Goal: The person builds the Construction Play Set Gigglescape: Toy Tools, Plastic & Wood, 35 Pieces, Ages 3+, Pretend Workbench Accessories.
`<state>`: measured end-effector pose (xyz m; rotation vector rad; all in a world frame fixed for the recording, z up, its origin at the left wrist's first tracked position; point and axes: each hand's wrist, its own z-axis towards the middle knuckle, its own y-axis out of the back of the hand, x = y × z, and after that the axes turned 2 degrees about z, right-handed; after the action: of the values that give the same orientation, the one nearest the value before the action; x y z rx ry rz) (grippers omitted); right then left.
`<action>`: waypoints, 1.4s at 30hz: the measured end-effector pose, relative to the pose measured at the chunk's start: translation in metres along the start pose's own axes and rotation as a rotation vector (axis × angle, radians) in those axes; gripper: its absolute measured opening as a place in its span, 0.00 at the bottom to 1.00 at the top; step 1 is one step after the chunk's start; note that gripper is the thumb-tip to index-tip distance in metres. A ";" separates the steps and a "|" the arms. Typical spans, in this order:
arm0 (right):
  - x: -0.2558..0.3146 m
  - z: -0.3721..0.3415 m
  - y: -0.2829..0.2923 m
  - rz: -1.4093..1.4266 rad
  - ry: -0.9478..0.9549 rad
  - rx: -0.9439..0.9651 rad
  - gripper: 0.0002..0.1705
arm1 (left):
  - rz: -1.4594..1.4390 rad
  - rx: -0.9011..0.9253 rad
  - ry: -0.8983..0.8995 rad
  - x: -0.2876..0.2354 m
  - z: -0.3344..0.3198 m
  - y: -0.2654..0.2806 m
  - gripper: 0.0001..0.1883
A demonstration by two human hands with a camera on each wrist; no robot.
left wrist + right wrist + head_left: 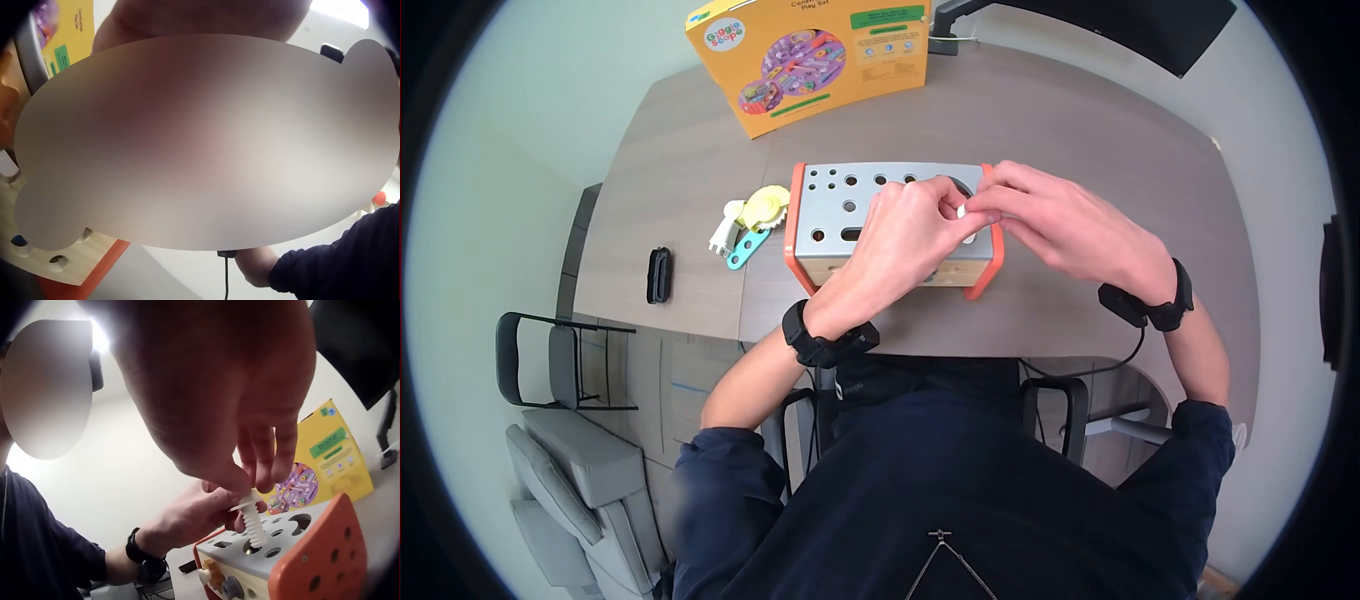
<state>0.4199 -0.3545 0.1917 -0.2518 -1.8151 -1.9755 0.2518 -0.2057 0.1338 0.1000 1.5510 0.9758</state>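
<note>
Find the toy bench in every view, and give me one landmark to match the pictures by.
Head: the toy bench is near the center, partly covered by the left hand.
Left wrist: lower left, cut off by the frame and partly hidden by the blurred patch.
Right wrist: lower right, orange side panel toward the camera.
Shared landmark: the yellow box, also upper left in left wrist, right side in right wrist.

The toy workbench [825, 206] has a smooth, satin-looking grey top; its orange end panels [322, 540] carry a soft sheen, and its front panel [960, 275] looks like pale wood. Just over it, the white screw [253, 527] seems matt plastic, ridged with thread. Left of it, the teal strip [747, 250] looks like smooth plastic. Behind it, I see a printed cardboard box [840, 85]; beneath, a matt, wood-grained desk [1050, 110].
</note>
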 end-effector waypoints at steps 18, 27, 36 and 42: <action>-0.016 0.007 -0.001 -0.257 0.111 0.097 0.23 | 0.017 0.160 -0.046 -0.001 -0.009 0.007 0.17; -0.012 0.009 0.000 -0.150 0.065 0.079 0.14 | 0.168 0.114 -0.262 0.025 -0.008 0.005 0.11; -0.014 0.011 -0.001 -0.201 0.165 0.050 0.14 | 0.172 0.109 -0.280 0.024 -0.007 0.004 0.11; -0.014 0.014 -0.004 -0.161 0.238 0.055 0.21 | 0.181 0.102 -0.282 0.026 -0.009 0.004 0.10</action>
<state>0.4285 -0.3382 0.1838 0.1459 -1.7781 -1.9619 0.2362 -0.1932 0.1151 0.4382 1.3464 0.9775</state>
